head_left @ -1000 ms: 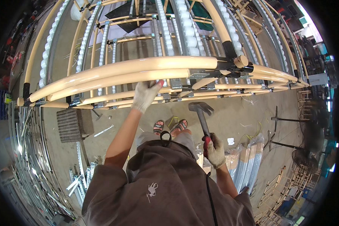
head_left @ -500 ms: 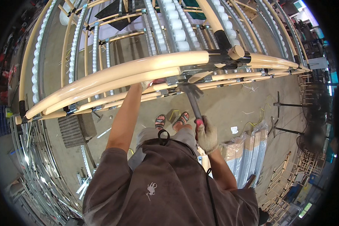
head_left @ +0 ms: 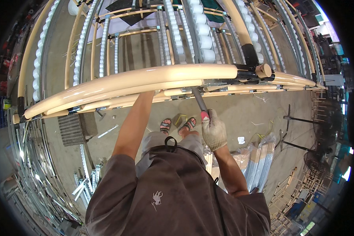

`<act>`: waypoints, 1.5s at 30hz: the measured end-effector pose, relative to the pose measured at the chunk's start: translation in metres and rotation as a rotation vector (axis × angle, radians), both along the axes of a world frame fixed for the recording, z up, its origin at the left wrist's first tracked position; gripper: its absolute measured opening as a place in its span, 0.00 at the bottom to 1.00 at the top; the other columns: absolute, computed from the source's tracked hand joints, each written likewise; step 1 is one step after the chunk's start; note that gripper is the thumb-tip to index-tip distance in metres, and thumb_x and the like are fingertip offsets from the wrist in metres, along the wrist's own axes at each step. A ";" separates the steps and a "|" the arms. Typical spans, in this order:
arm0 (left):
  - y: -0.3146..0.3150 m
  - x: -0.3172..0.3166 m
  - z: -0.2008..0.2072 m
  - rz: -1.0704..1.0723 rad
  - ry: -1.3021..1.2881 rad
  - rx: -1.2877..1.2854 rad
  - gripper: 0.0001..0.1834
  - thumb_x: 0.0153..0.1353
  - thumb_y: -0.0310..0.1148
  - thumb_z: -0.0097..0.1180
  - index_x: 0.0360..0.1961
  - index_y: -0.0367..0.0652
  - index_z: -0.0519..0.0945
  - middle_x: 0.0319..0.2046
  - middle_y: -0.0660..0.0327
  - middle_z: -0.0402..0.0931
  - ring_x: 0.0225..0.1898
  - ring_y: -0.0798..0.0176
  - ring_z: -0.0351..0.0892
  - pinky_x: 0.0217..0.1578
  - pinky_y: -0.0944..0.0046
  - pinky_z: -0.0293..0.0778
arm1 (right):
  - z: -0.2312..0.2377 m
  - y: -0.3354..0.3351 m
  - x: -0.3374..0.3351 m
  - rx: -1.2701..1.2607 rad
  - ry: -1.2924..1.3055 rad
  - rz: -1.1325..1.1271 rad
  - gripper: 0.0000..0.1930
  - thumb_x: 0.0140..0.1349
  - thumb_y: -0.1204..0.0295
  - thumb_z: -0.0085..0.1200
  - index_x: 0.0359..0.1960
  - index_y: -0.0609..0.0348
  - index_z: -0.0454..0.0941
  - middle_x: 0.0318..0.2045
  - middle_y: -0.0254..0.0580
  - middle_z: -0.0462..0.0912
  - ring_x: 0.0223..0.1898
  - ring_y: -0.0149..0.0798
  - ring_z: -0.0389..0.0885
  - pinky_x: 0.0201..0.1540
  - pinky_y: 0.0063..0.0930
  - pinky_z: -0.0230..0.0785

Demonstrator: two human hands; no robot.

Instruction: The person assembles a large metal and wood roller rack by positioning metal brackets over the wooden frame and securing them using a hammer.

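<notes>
My right hand (head_left: pixel 214 131), in a pale knit glove, is closed round the red and dark grip of a hammer (head_left: pixel 199 99). Its shaft points up and away from me, and the hammer's head is hidden behind the front beige pipes (head_left: pixel 145 75) of a large pipe rack. Beyond the same pipes reaches my left hand (head_left: pixel 157 92); only a sliver of glove shows, so its fingers and anything in them are out of sight. A black pipe joint (head_left: pixel 247 73) clamps the front pipes to the right of the hammer.
Tracks of white rollers (head_left: pixel 202 29) run away from me across the rack. Metal rails (head_left: pixel 39 173) lie at the left, near a dark ribbed crate (head_left: pixel 71 129). Wrapped bundles (head_left: pixel 259 161) lie on the floor at the right, and black stands (head_left: pixel 303 120) rise beyond them.
The hammer has moved up and slightly left, its head passing out of sight behind the pipes. My left glove is now more hidden. The rack sits slightly lower and farther right in view.
</notes>
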State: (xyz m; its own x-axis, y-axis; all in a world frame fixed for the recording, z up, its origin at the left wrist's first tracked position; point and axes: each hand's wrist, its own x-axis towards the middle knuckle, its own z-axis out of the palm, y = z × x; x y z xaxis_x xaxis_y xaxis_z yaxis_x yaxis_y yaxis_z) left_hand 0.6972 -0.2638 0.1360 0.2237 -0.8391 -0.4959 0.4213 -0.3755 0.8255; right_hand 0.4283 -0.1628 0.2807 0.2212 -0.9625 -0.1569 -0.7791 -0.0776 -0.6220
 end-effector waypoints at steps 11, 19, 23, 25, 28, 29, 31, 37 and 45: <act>-0.007 0.000 0.001 -0.043 -0.091 -0.013 0.22 0.69 0.43 0.48 0.55 0.37 0.73 0.55 0.47 0.73 0.47 0.50 0.80 0.46 0.56 0.80 | 0.010 -0.004 0.005 0.057 0.050 -0.027 0.14 0.66 0.62 0.46 0.45 0.59 0.73 0.27 0.59 0.81 0.33 0.64 0.81 0.33 0.55 0.71; -0.007 -0.001 0.001 -0.058 -0.136 -0.016 0.22 0.68 0.42 0.50 0.56 0.37 0.73 0.56 0.48 0.72 0.48 0.51 0.79 0.47 0.57 0.80 | 0.016 -0.012 0.011 0.050 0.172 -0.115 0.15 0.67 0.64 0.45 0.45 0.63 0.74 0.25 0.65 0.78 0.32 0.66 0.80 0.31 0.52 0.69; -0.009 -0.003 0.002 -0.068 -0.154 -0.019 0.22 0.68 0.41 0.50 0.56 0.37 0.72 0.56 0.48 0.72 0.49 0.52 0.78 0.47 0.58 0.79 | -0.003 -0.014 -0.008 0.002 0.163 0.048 0.14 0.67 0.64 0.46 0.45 0.62 0.75 0.24 0.63 0.78 0.31 0.65 0.80 0.29 0.49 0.70; -0.005 0.001 0.001 -0.060 -0.167 -0.019 0.22 0.68 0.41 0.51 0.57 0.37 0.72 0.57 0.48 0.72 0.49 0.52 0.78 0.47 0.58 0.79 | 0.013 -0.006 -0.003 0.003 0.059 0.048 0.14 0.67 0.64 0.47 0.44 0.62 0.75 0.24 0.62 0.78 0.30 0.65 0.80 0.28 0.48 0.70; -0.010 -0.002 0.005 -0.072 -0.183 -0.028 0.23 0.68 0.41 0.51 0.57 0.36 0.72 0.57 0.49 0.71 0.50 0.53 0.78 0.47 0.58 0.79 | 0.001 0.008 0.000 -0.089 -0.049 -0.037 0.14 0.68 0.63 0.47 0.43 0.63 0.75 0.23 0.61 0.78 0.28 0.64 0.80 0.27 0.47 0.69; -0.010 0.000 0.007 -0.070 -0.188 -0.029 0.23 0.67 0.40 0.51 0.57 0.36 0.72 0.57 0.49 0.71 0.50 0.53 0.78 0.48 0.58 0.79 | -0.013 0.011 -0.003 -0.063 0.029 -0.018 0.13 0.67 0.63 0.47 0.42 0.62 0.74 0.22 0.60 0.78 0.27 0.64 0.80 0.27 0.49 0.69; -0.013 -0.004 0.007 -0.081 -0.192 -0.031 0.23 0.67 0.40 0.52 0.57 0.36 0.72 0.57 0.49 0.71 0.50 0.53 0.78 0.48 0.59 0.79 | -0.042 0.008 -0.011 -0.037 0.175 0.013 0.11 0.66 0.64 0.49 0.41 0.59 0.73 0.22 0.58 0.78 0.26 0.64 0.79 0.27 0.51 0.69; -0.011 -0.004 0.012 -0.092 -0.215 -0.031 0.23 0.67 0.39 0.53 0.58 0.36 0.72 0.58 0.50 0.71 0.51 0.54 0.77 0.48 0.59 0.78 | -0.048 0.019 -0.015 -0.118 -0.007 -0.029 0.11 0.64 0.67 0.49 0.44 0.59 0.74 0.24 0.61 0.79 0.29 0.64 0.80 0.30 0.54 0.70; -0.008 0.001 0.014 -0.109 -0.254 -0.022 0.23 0.66 0.38 0.54 0.58 0.36 0.71 0.59 0.50 0.70 0.52 0.55 0.76 0.49 0.60 0.78 | -0.029 0.024 -0.011 -0.083 -0.076 -0.063 0.15 0.66 0.65 0.47 0.48 0.60 0.72 0.25 0.58 0.80 0.31 0.62 0.82 0.31 0.46 0.72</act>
